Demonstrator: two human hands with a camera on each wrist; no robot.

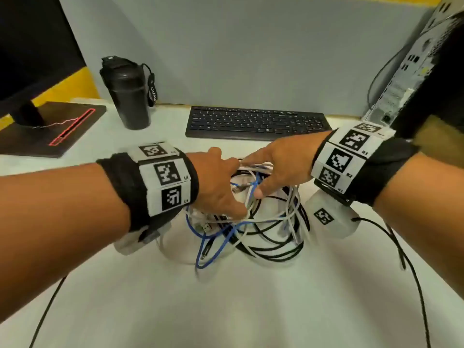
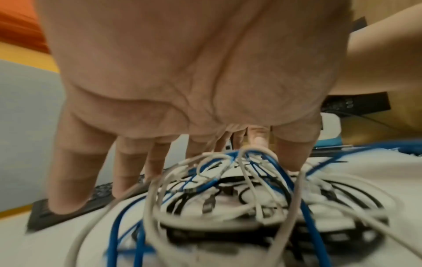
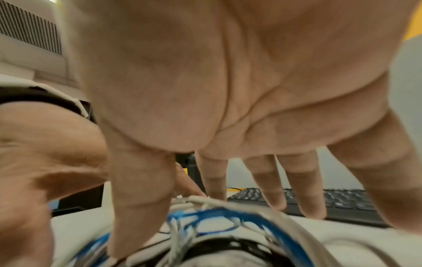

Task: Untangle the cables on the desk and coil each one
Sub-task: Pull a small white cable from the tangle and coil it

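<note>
Cables (image 1: 251, 222) sit in one blue, white and black tangle on the desk (image 1: 226, 310), just before the keyboard (image 1: 256, 121). My left hand (image 1: 216, 182) and right hand (image 1: 276, 164) are on top, fingers (image 3: 269, 180) straight and spread, touching the strands.

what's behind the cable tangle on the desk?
A black keyboard, then the partition wall. The left hand and right hand cover the tangle along its far edge, hiding any gap.

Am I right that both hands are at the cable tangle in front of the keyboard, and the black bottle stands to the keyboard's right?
Not quite: the head view shows the black bottle standing left of the keyboard. The left hand and right hand are indeed at the cable tangle in front of it.
</note>
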